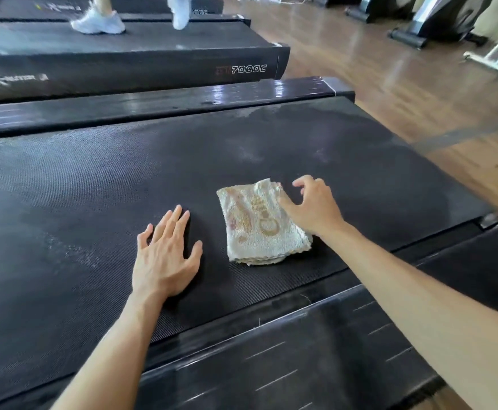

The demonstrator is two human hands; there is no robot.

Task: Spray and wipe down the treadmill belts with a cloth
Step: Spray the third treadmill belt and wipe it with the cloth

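Beige folded cloth (261, 223) lies lengthwise across belt (94, 187); right hand (311, 207) fingertips touch it, left hand (165, 257) flat.

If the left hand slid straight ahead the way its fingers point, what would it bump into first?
The left hand lies flat on the treadmill belt, fingers pointing up and slightly right. Ahead is bare belt only; it would likely reach the far side rail first. The folded cloth sits off to its right, outside that line.
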